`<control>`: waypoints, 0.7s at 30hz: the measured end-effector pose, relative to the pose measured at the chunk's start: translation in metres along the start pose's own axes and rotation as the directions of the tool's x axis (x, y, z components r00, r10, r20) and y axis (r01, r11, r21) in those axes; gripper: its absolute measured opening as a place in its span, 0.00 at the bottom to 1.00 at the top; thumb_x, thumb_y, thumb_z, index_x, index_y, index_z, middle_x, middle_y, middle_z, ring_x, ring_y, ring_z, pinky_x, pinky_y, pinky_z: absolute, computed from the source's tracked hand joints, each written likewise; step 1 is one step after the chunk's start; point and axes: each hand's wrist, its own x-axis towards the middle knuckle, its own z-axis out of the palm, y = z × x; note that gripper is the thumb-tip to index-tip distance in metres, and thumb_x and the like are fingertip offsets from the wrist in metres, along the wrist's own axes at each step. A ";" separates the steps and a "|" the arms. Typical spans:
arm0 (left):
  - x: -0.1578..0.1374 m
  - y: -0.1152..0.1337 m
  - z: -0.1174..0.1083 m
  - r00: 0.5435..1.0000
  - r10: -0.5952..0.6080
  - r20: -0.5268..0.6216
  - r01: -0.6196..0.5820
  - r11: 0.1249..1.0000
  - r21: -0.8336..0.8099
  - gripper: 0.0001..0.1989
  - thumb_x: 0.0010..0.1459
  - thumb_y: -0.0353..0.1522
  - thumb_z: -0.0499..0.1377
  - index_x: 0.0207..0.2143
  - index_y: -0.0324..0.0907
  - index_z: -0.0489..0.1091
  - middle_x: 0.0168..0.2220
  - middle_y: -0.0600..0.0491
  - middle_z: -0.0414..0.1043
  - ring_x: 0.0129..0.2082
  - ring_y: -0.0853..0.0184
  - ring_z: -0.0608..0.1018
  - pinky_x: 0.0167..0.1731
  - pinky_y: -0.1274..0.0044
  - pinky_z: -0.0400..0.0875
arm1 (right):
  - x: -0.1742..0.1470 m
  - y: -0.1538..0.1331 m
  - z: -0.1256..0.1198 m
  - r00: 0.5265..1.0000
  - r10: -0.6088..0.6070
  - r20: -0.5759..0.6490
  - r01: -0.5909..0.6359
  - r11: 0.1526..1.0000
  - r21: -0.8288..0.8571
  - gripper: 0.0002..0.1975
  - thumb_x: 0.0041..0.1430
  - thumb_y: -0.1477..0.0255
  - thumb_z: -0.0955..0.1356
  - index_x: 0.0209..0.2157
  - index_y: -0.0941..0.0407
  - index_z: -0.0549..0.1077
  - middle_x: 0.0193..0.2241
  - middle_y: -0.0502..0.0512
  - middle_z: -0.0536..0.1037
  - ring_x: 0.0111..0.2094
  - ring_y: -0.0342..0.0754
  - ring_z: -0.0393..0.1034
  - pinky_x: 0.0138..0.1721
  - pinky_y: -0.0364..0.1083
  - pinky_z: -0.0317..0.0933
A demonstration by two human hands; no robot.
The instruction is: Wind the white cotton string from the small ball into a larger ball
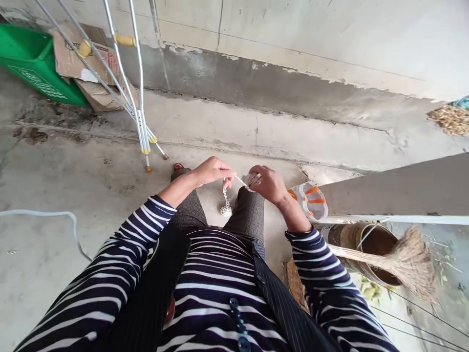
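Note:
A white twisted cord (240, 180) stretches between my two hands, above my knees. My left hand (215, 172) pinches the cord with thumb and fingers. From beneath it a kinked length hangs down to a small loose bundle of the same cord (226, 210) between my legs. My right hand (269, 184) is closed around a gathered bunch of white cord (254, 180), over my right knee. Its fingertips are partly hidden by the hand itself.
Two metal crutches (138, 110) lean at the wall on the left, near a green bin (40, 68) and flattened cardboard (97, 66). To the right stand a bucket (342, 239), a straw broom (410, 264) and a patterned bag (311, 200). A pale hose (71, 217) lies left.

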 end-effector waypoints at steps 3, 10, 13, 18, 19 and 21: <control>-0.012 -0.017 0.011 0.997 -0.047 0.053 0.048 0.999 -0.014 0.22 0.62 0.41 0.61 0.19 0.38 0.75 0.23 0.48 0.78 0.29 0.66 0.80 0.44 0.73 0.73 | 0.008 0.006 -0.006 0.952 0.067 -0.298 -0.065 0.998 0.019 0.20 0.45 0.76 0.71 0.44 0.55 0.76 0.41 0.58 0.78 0.37 0.52 0.72 0.40 0.50 0.67; -0.010 -0.089 0.012 0.963 -0.217 -0.160 0.241 0.959 0.150 0.16 0.54 0.45 0.65 0.31 0.40 0.81 0.35 0.48 0.84 0.41 0.58 0.82 0.48 0.71 0.73 | 0.009 -0.020 -0.024 0.941 0.002 -0.338 0.227 0.737 0.637 0.23 0.46 0.67 0.74 0.46 0.54 0.73 0.41 0.55 0.77 0.39 0.49 0.73 0.36 0.47 0.71; 0.010 -0.087 -0.001 0.928 -0.131 -0.350 0.180 0.977 0.111 0.24 0.47 0.42 0.70 0.46 0.41 0.79 0.47 0.45 0.82 0.48 0.56 0.81 0.53 0.68 0.72 | 0.010 -0.040 -0.031 0.965 -0.069 -0.255 0.244 0.597 0.764 0.24 0.44 0.66 0.77 0.45 0.54 0.74 0.39 0.53 0.78 0.39 0.48 0.73 0.39 0.47 0.71; 0.048 -0.025 -0.007 0.871 0.236 -0.431 -0.188 0.970 0.153 0.24 0.50 0.38 0.70 0.49 0.40 0.76 0.50 0.45 0.80 0.53 0.57 0.78 0.57 0.69 0.69 | 0.026 -0.062 -0.045 0.965 -0.139 -0.223 0.261 0.611 0.748 0.24 0.44 0.63 0.78 0.43 0.54 0.74 0.39 0.54 0.77 0.41 0.49 0.73 0.45 0.50 0.71; 0.052 -0.012 -0.006 0.861 0.262 -0.437 -0.203 0.963 0.178 0.20 0.51 0.37 0.70 0.46 0.40 0.76 0.47 0.47 0.81 0.51 0.57 0.79 0.55 0.70 0.70 | 0.030 -0.064 -0.048 0.963 -0.150 -0.225 0.269 0.617 0.740 0.24 0.45 0.63 0.78 0.43 0.55 0.74 0.39 0.54 0.77 0.41 0.48 0.73 0.45 0.50 0.71; 0.057 0.009 -0.003 0.846 0.273 -0.459 -0.182 0.955 0.233 0.12 0.53 0.36 0.68 0.38 0.38 0.77 0.38 0.50 0.82 0.44 0.58 0.81 0.48 0.72 0.72 | 0.036 -0.068 -0.053 0.959 -0.172 -0.226 0.284 0.609 0.741 0.23 0.45 0.63 0.78 0.43 0.55 0.74 0.39 0.54 0.77 0.40 0.48 0.73 0.43 0.49 0.71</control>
